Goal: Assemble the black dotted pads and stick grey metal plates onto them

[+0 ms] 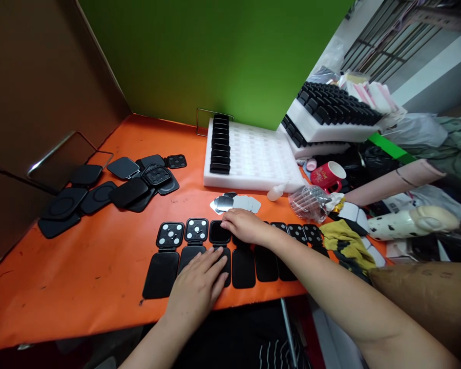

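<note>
A row of opened black hinged cases lies along the front of the orange table. My left hand point(201, 281) rests palm down, fingers spread, over the lower flaps of the second and third cases from the left. The fingertips of my right hand point(241, 224) are pressed together at the right edge of the third case's upper square point(219, 232), which looks dark and glossy. Whatever they may hold is hidden. White dots mark the upper squares of the two leftmost cases point(170, 234). Silvery plates point(246, 203) lie in a small pile behind my right hand.
A white foam tray point(253, 154) holds a column of black pieces on its left side. Black cases point(128, 193) lie heaped at left. Further right are a small bottle point(275, 192), plastic wrap point(309, 203), a red mug point(328, 176), a yellow cloth point(346, 243) and stacked filled trays point(330, 130).
</note>
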Action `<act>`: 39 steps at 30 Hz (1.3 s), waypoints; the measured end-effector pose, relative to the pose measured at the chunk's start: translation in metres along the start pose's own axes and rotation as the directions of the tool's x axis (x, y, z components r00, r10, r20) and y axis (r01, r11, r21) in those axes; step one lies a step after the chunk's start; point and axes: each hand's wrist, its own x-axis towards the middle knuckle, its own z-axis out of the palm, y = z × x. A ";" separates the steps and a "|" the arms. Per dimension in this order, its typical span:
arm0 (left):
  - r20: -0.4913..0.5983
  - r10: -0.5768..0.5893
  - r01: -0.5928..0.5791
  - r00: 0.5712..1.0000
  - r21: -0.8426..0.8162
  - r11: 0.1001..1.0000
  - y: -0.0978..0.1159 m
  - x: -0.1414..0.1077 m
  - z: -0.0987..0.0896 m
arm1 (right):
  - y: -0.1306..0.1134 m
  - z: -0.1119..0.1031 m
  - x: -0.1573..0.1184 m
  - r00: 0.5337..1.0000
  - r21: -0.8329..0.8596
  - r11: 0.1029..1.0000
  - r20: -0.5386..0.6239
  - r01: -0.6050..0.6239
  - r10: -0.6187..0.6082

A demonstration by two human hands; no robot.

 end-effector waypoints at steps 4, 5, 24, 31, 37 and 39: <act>0.001 0.003 -0.003 1.000 -0.005 1.000 0.001 0.001 -0.001 | 0.001 -0.005 0.002 0.999 -0.015 0.999 0.040 0.031 -0.030; 0.001 0.005 -0.005 1.000 -0.006 1.000 0.001 0.001 -0.002 | 0.001 -0.006 0.003 0.998 -0.016 0.999 0.050 0.042 -0.041; 0.006 -0.013 0.013 1.000 -0.037 0.999 0.003 0.003 -0.005 | 0.003 -0.011 0.008 0.988 -0.056 0.991 0.104 0.124 -0.118; -0.007 -0.008 0.008 1.000 -0.036 0.999 0.002 0.003 -0.005 | 0.004 -0.010 0.008 0.989 -0.063 0.991 0.091 0.120 -0.114; 0.001 0.002 -0.002 1.000 -0.008 1.000 0.001 0.002 -0.004 | 0.001 -0.009 0.005 0.995 -0.080 0.994 0.059 0.079 -0.075; 0.004 0.005 -0.005 1.000 0.006 1.000 0.001 0.002 -0.004 | -0.001 -0.008 0.003 0.997 -0.094 0.994 0.039 0.064 -0.060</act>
